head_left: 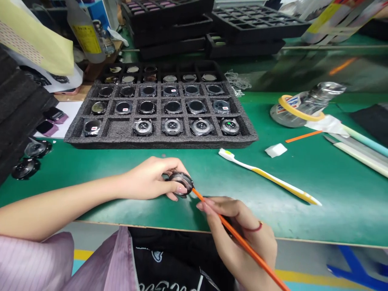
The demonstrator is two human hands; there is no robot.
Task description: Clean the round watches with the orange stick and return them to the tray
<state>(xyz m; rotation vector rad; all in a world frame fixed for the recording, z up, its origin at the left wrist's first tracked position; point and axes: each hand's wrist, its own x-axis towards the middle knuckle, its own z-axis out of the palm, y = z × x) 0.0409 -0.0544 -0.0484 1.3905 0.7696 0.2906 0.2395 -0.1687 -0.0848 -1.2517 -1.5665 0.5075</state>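
A round black watch case (182,181) is pinched between the thumb and fingers of my left hand (159,178), just above the green mat. In my right hand (242,226) is a thin orange stick (247,247), gripped like a pen. Its tip meets the right edge of the watch case. My left fingers cover part of the case. Behind my hands, a black foam tray (163,141) holds several round watch cases in its compartments. Some lie face up, others show their backs.
A white and yellow toothbrush (269,176) and a white block (275,150) lie to the right. Beyond them stands a glass bottle (300,106) ringed by yellow tape. Loose watch parts (26,167) sit at left. Stacked foam trays (257,24) rise at the back.
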